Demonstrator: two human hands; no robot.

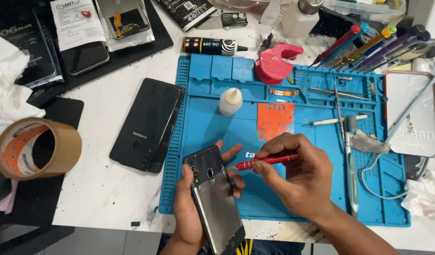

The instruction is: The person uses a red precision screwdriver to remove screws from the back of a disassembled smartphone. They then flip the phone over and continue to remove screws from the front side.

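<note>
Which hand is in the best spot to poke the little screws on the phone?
Probably the right hand: it grips the red screwdriver, whose tip points at the opened phone. The left hand is busy holding that phone.

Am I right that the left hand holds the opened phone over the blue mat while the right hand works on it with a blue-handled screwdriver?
Not quite: the head view shows the screwdriver in the right hand has a red handle, not blue. The rest stands: the left hand holds the opened phone over the blue mat.
</note>
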